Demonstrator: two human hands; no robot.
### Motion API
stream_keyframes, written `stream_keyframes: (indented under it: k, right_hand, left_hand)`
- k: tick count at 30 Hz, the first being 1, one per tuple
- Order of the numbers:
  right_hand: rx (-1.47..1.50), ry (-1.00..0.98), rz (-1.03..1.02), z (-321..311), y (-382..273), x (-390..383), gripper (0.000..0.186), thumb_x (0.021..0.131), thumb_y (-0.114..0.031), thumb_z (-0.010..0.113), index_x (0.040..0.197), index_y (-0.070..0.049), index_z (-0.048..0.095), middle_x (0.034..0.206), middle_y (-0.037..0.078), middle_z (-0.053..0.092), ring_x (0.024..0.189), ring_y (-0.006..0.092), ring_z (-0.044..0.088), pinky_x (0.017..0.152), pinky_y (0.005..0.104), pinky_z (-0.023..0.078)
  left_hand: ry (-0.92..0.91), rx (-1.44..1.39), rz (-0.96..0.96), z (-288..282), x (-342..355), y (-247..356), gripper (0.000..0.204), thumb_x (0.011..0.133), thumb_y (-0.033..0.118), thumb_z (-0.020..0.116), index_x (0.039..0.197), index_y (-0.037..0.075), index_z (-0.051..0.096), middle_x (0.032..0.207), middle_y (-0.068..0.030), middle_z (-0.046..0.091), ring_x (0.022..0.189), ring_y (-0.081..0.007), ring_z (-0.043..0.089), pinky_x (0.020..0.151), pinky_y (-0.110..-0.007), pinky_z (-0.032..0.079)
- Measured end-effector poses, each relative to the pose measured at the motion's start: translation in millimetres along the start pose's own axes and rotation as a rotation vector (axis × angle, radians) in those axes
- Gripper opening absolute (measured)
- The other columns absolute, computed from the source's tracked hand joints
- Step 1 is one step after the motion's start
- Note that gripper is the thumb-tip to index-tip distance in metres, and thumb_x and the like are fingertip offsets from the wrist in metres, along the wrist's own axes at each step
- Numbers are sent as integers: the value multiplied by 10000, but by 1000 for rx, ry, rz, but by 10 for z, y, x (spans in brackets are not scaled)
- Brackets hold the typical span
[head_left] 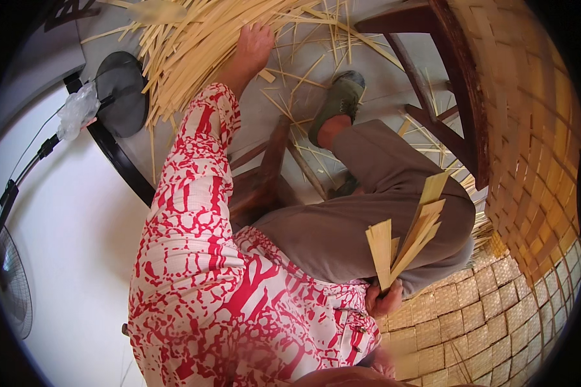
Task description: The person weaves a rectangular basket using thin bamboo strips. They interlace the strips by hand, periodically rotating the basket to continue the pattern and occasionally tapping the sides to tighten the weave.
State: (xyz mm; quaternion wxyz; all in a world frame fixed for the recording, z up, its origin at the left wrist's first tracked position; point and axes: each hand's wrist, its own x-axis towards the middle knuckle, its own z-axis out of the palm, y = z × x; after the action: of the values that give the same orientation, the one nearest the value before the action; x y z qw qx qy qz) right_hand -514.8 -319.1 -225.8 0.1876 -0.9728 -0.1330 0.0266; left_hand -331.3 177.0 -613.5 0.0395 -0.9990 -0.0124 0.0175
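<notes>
My left arm, in a red-and-white patterned sleeve, stretches far out to a loose pile of pale bamboo strips (187, 45) on the floor. My left hand (255, 42) lies on the pile's right edge with its fingertips among the strips; whether it grips any is hidden. Close to my lap, my right hand (384, 300) holds a small bundle of flat bamboo strips (403, 242) upright, fanning out above my grey-trousered knee.
A woven bamboo mat (471, 316) lies at lower right, and its woven wall (536, 142) rises along the right. A dark wooden stool frame (445, 84) stands by my green shoe (339, 100). A fan's black base (119, 90) and its cage (10, 284) are at left. Stray strips litter the floor.
</notes>
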Motion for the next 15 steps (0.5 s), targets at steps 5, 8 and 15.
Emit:
stream_keyframes:
  k: [5, 8, 15]
  right_hand:
    - [-8, -1, 35, 17, -44, -106, 180, 912, -108, 686, 1040, -5, 611, 732, 155, 586, 552, 322, 525, 527, 411, 419]
    - [16, 28, -43, 48, -5, -47, 201, 915, -137, 698, 1033, 3, 615, 738, 157, 589, 559, 331, 528, 531, 407, 427]
    - [15, 41, -112, 35, 124, -56, 224, 914, -146, 705, 1044, 14, 616, 751, 162, 607, 571, 338, 541, 538, 408, 444]
  left_hand:
    - [-84, -125, -45, -6, -58, 70, 145, 865, 131, 611, 867, 95, 751, 881, -115, 723, 991, -288, 665, 835, -457, 486]
    - [-318, -251, -295, 165, -146, 148, 189, 902, 125, 595, 836, 88, 769, 877, -152, 756, 914, -343, 730, 764, -501, 549]
    - [-396, -617, -779, 328, -201, 419, 177, 807, 230, 683, 838, 69, 750, 837, -183, 731, 809, -404, 714, 706, -531, 548]
